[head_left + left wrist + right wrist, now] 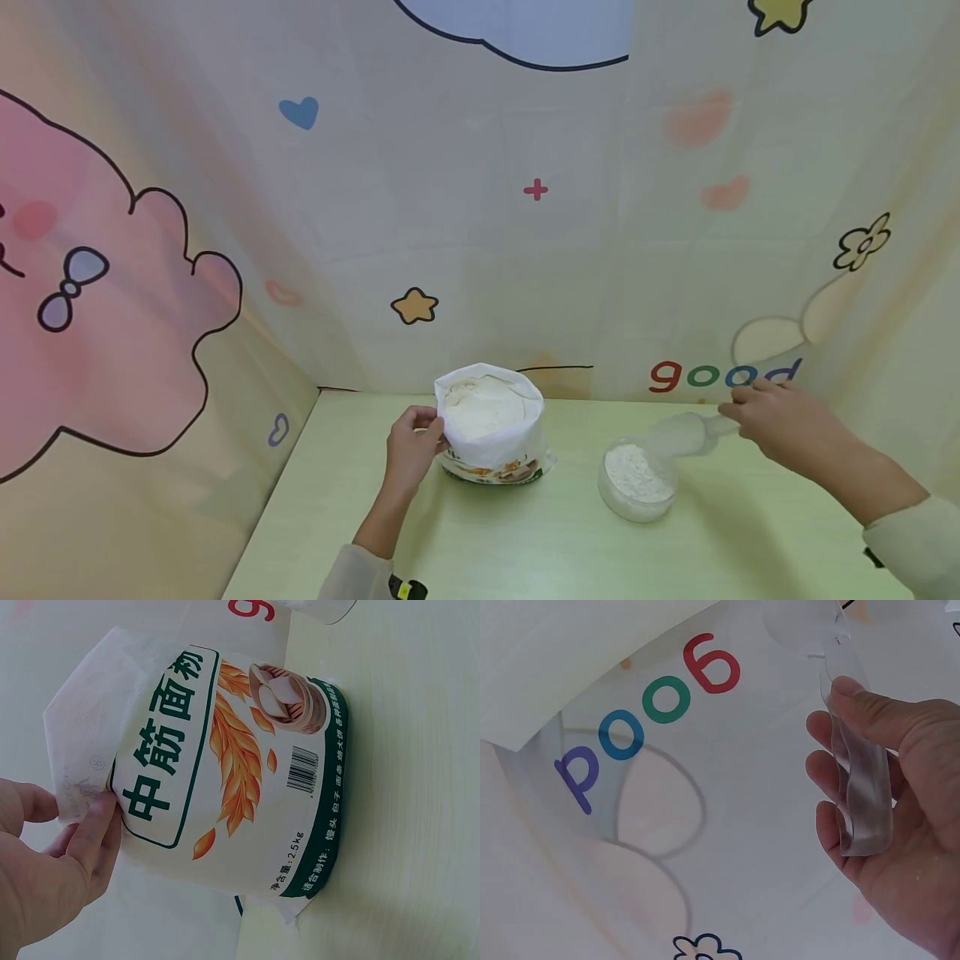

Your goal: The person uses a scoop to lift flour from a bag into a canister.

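An opened bag of flour [487, 454] stands on the table, its white rim folded outward and flour [483, 407] showing inside. My left hand [414, 446] pinches the left edge of the bag's rim between thumb and fingers; the left wrist view shows the bag's printed side [240, 772] with wheat ears. In my right hand [780, 421] is the handle [861, 787] of a clear plastic scoop, fingers curled round it. The scoop's head [678, 435] tilts over the edge of a clear round bowl [637, 507], which holds a heap of white flour [636, 472].
A pale green table [540, 550] carries the bag and bowl. Behind it hangs a printed curtain [465, 208] with hearts, stars and the word "good" [703, 375]. On the left the curtain bears a large pink cartoon figure [120, 333].
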Action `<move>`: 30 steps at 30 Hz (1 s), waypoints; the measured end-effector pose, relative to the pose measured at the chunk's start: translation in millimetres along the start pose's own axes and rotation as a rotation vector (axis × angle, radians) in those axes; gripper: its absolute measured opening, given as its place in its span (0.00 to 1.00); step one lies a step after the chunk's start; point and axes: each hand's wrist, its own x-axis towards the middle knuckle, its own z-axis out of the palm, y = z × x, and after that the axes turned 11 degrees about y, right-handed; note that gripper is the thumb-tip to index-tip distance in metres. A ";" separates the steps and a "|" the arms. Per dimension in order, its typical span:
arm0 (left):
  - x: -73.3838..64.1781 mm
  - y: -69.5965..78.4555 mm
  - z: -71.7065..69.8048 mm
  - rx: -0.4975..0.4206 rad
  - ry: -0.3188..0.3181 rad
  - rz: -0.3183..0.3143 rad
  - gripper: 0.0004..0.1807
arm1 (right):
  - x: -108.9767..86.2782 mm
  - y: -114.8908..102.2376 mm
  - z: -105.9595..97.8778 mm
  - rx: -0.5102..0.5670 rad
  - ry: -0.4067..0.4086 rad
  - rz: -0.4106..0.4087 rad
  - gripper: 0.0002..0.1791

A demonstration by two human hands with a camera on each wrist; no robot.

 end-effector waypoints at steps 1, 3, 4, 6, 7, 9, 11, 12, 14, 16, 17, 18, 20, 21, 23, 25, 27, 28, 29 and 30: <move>0.1 0.1 0.1 -0.001 -0.001 0.001 0.10 | -1.4 0.9 1.6 0.019 -0.004 0.013 0.18; 0.2 0.5 0.0 -0.003 -0.005 0.002 0.10 | -4.3 2.4 4.2 0.064 -0.006 0.040 0.18; 0.2 0.7 -0.1 -0.004 -0.007 0.004 0.10 | -6.0 3.7 5.9 0.085 -0.003 0.050 0.18; 0.2 1.2 -0.4 -0.007 -0.011 0.005 0.10 | -8.8 5.3 8.3 0.141 -0.003 0.089 0.18; 0.3 1.3 -0.6 -0.008 -0.012 0.006 0.10 | -10.5 6.3 9.9 0.172 0.004 0.108 0.18; 0.2 1.6 -0.9 -0.010 -0.015 0.006 0.10 | -14.9 8.0 13.8 0.257 0.016 0.142 0.17; -0.2 1.8 -1.1 -0.011 -0.016 0.004 0.10 | -20.4 8.2 17.7 0.344 0.003 0.200 0.17; -0.5 1.9 -1.2 -0.010 -0.016 0.004 0.10 | -23.8 7.7 19.9 0.382 -0.006 0.228 0.17; -1.0 2.0 -1.2 -0.009 -0.016 0.003 0.10 | -31.2 6.1 25.5 0.462 -0.021 0.284 0.17; -1.3 1.9 -1.1 -0.006 -0.014 0.002 0.10 | -39.0 2.9 31.6 0.505 -0.020 0.333 0.18; -1.4 2.0 -1.1 -0.006 -0.013 0.002 0.10 | -42.8 1.0 35.3 0.524 -0.004 0.347 0.18; -1.3 1.9 -1.0 -0.007 -0.011 0.001 0.10 | -46.6 -0.9 39.0 0.538 0.027 0.349 0.18; -1.4 1.8 -0.6 -0.007 -0.008 0.001 0.10 | -53.9 -5.0 46.9 0.557 0.096 0.350 0.19; -1.4 1.8 -0.5 -0.007 -0.007 0.001 0.11 | -57.0 -7.3 50.4 0.568 0.126 0.357 0.19; -1.5 1.9 -0.4 -0.010 -0.006 0.000 0.11 | -62.6 -12.4 57.4 0.601 0.178 0.378 0.19; -1.3 1.6 -0.4 -0.010 -0.006 0.002 0.11 | -66.4 -17.4 62.6 0.628 0.192 0.423 0.20; -1.1 1.3 -0.4 -0.009 -0.006 0.001 0.11 | -70.0 -22.5 68.6 0.639 0.195 0.472 0.20; -1.1 1.2 -0.3 -0.009 -0.005 0.001 0.11 | -71.6 -24.8 71.8 0.633 0.198 0.496 0.21; -1.0 1.0 -0.2 -0.008 -0.005 0.002 0.11 | -73.1 -27.1 74.9 0.622 0.197 0.520 0.21; -0.9 0.9 -0.2 -0.008 -0.005 0.001 0.11 | -74.8 -29.7 78.3 0.617 0.198 0.543 0.22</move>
